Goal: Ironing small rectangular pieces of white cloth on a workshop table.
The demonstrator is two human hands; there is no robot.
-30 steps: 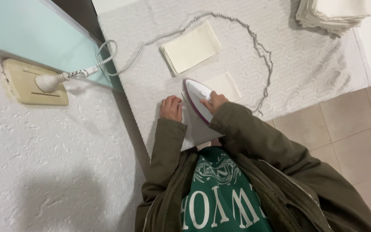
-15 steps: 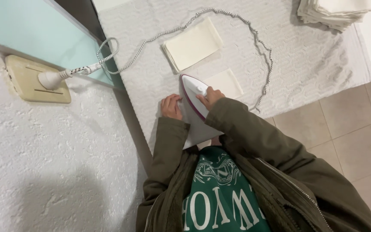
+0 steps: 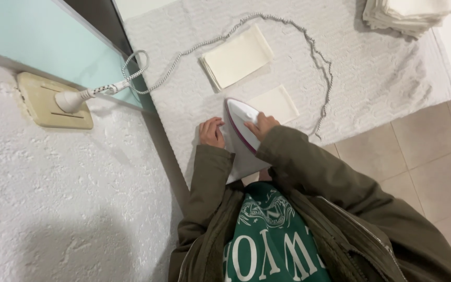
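Note:
A white iron with a dark red trim (image 3: pixel 239 121) stands on a white textured cover (image 3: pixel 371 78) near its front edge. My right hand (image 3: pixel 260 125) is closed around the iron's handle. My left hand (image 3: pixel 212 131) lies on the cover just left of the iron, fingers pressing on the cloth under it. A small cream cloth (image 3: pixel 275 103) lies partly under the iron's right side. Farther back lies a folded cream cloth (image 3: pixel 237 57). The iron's braided cord (image 3: pixel 319 57) loops across the cover to a white plug (image 3: pixel 74 99).
The plug sits in a beige wall socket (image 3: pixel 53 102) on a rough white wall at the left. A stack of folded cream cloths (image 3: pixel 408 13) rests at the cover's far right corner. Beige floor tiles (image 3: pixel 434 167) lie to the right.
The iron and my right hand have slid slightly up and left along the cloth. My left hand stays beside it.

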